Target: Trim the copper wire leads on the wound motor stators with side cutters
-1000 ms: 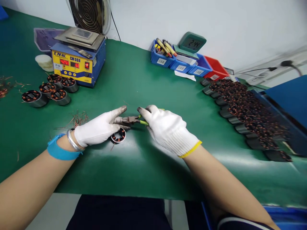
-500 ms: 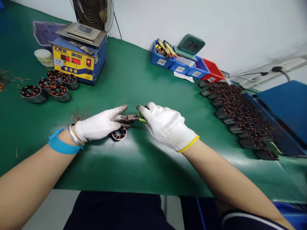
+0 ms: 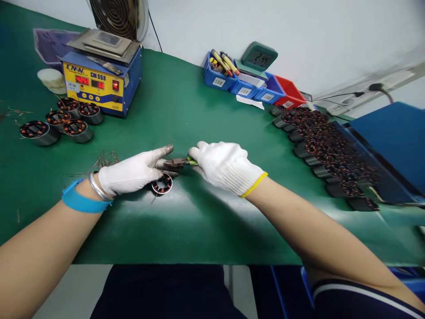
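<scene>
A white-gloved right hand, my right hand (image 3: 226, 167), is wrapped round the green handles of pliers (image 3: 177, 164), whose dark jaws point left. The jaws reach the fingers of my left hand (image 3: 139, 170), also in a white glove with dirty fingertips. Its fingers curve round the far side of a ring-shaped coil part (image 3: 162, 184) with a silver rim and copper windings, standing on the green table. A thin wire sticks out from the near side of the part. The glove hides the part's left and far edges.
Several wound parts (image 3: 75, 128) stand at the left, before a blue and yellow CMW unit (image 3: 94, 86). Wire clippings (image 3: 105, 161) lie beyond my left wrist. Tool bins (image 3: 217, 79) and a clock (image 3: 259, 56) are at the back; many wound parts (image 3: 318, 146) fill the right, beside a blue box (image 3: 392, 146).
The whole view has shifted slightly, so the bench items appear a little further left. Both hands keep nearly the same pose round the part and the pliers. The pliers' handles look closer together.
</scene>
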{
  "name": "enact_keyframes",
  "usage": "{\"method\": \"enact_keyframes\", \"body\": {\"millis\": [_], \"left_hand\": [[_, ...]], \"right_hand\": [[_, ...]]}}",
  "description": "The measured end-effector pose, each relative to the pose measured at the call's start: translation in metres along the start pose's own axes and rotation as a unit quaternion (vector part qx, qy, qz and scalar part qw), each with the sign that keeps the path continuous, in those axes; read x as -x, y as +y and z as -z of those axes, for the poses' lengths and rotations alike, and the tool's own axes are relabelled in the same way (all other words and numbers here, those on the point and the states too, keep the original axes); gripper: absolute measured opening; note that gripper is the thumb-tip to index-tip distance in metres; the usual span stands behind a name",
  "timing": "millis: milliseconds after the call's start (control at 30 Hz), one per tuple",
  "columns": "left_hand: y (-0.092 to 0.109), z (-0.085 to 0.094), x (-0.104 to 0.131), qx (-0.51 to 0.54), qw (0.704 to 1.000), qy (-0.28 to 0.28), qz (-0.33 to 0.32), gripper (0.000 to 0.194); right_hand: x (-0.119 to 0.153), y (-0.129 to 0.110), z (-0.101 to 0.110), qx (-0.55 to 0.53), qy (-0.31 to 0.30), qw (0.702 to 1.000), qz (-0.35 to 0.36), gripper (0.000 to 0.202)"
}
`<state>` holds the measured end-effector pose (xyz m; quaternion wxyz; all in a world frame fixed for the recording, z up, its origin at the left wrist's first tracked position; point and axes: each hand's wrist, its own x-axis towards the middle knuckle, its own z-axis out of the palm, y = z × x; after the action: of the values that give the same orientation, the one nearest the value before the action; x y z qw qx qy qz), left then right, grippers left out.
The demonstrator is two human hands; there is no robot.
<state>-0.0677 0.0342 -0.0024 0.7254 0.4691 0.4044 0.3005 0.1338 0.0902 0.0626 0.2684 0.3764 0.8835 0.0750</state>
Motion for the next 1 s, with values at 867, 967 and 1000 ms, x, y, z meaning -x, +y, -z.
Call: {"method": "enact_keyframes", "body": {"millis": [867, 967, 1000], "left_hand": [[0.008, -0.005, 0.002, -0.03, 0.999, 0.038, -0.003, 0.1], [0.008, -0.004, 0.003, -0.043, 0.998, 0.049, -0.006, 0.099], [0.008, -0.004, 0.003, -0.049, 0.997, 0.051, -0.005, 0.099]], "right_hand": [[-0.004, -0.015, 0.024, -0.015, 0.033, 0.996, -0.078, 0.038], [-0.003, -0.016, 0.024, -0.021, 0.04, 0.995, -0.092, 0.036], [-0.002, -0.017, 0.024, -0.021, 0.04, 0.994, -0.096, 0.036]]}}
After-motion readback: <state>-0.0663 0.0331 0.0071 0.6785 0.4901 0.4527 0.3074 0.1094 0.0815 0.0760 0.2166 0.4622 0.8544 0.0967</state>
